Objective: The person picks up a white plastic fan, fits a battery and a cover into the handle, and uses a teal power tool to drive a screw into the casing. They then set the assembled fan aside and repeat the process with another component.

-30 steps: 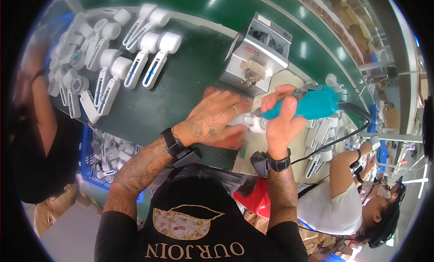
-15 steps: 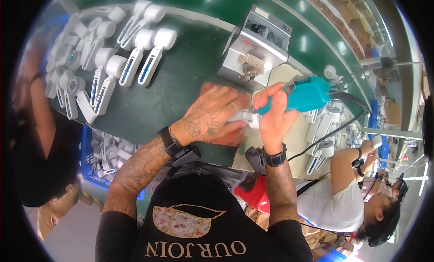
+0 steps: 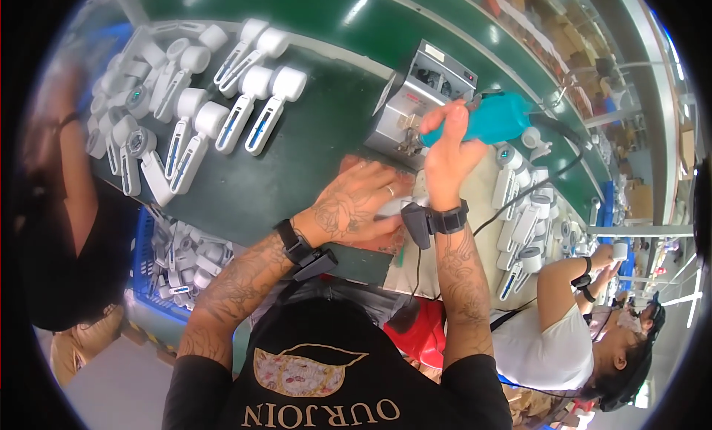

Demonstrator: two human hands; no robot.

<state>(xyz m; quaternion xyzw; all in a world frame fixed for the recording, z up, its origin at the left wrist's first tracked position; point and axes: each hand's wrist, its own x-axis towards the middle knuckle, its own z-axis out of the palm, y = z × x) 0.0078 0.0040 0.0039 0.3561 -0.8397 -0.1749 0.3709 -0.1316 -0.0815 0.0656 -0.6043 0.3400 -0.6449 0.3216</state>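
Observation:
My right hand (image 3: pixel 450 148) is wrapped round a teal electric screwdriver (image 3: pixel 489 120). The tool's front end is up against the front bracket of a silver box-shaped screw feeder (image 3: pixel 393 107); its tip is hard to make out. Lower down, my left hand (image 3: pixel 352 207) presses a white plastic part (image 3: pixel 394 207) onto a reddish-brown pad (image 3: pixel 377 241), fingers and thumb on either side of it. Fingers and my right wrist's strap hide most of that part. Beyond my left hand lie white handheld devices (image 3: pixel 273 117) with round heads and slotted handles.
A blue basket (image 3: pixel 139 244) of similar white parts stands below the table's left edge. More white devices (image 3: pixel 523 222) lie on the right, near the screwdriver's black cable (image 3: pixel 549 179). Co-workers' arms show at the left (image 3: pixel 80 181) and right (image 3: pixel 560 278).
My right hand has lifted the screwdriver away from the white part and up to the screw feeder. My left hand keeps the part on the pad. The view has shifted slightly.

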